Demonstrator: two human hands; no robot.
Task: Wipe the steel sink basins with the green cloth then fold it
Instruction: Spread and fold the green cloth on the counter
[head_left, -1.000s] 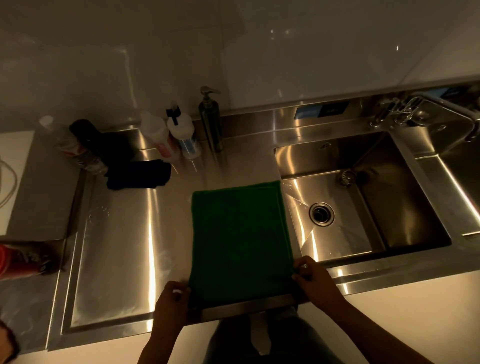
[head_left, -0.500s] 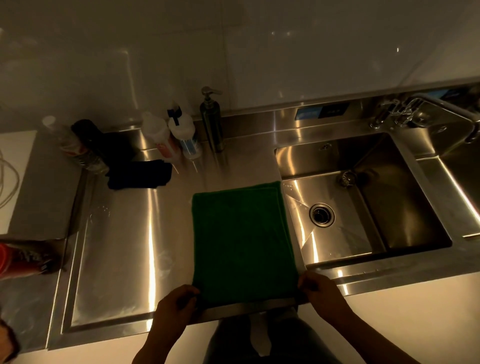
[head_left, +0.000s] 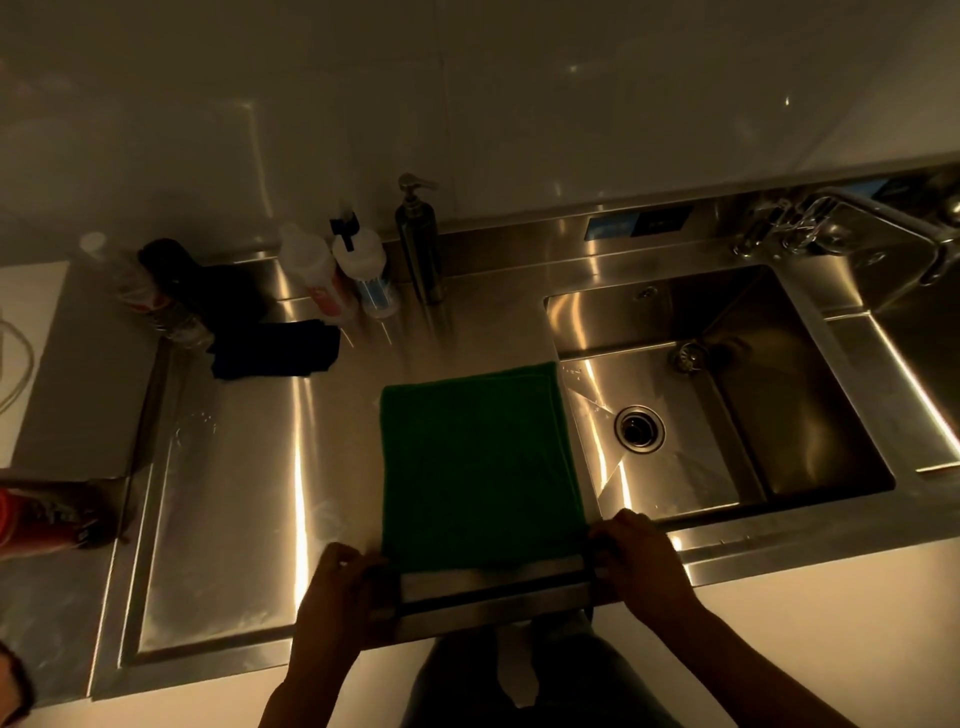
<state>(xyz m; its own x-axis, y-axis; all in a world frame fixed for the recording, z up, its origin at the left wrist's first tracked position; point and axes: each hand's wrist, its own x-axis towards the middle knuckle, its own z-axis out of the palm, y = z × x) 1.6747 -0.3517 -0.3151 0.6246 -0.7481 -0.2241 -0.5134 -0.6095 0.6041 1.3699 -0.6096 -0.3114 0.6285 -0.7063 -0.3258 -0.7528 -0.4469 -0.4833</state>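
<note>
The green cloth (head_left: 475, 462) lies flat as a folded rectangle on the steel drainboard (head_left: 249, 493), just left of the steel sink basin (head_left: 737, 410). My left hand (head_left: 343, 592) pinches the cloth's near left corner. My right hand (head_left: 641, 561) pinches the near right corner, close to the basin's front rim. The basin holds a round drain (head_left: 640, 427) and looks bare. A second basin (head_left: 935, 364) shows partly at the far right edge.
A steel pump dispenser (head_left: 420, 239), two white bottles (head_left: 358, 270) and a dark folded cloth (head_left: 275, 348) stand along the back of the counter. The faucet (head_left: 810, 228) sits behind the basin. A red object (head_left: 31, 519) lies at the left edge.
The cloth's near edge has slid a little away from the counter's front lip, and both hands have shifted slightly while keeping hold of the near corners.
</note>
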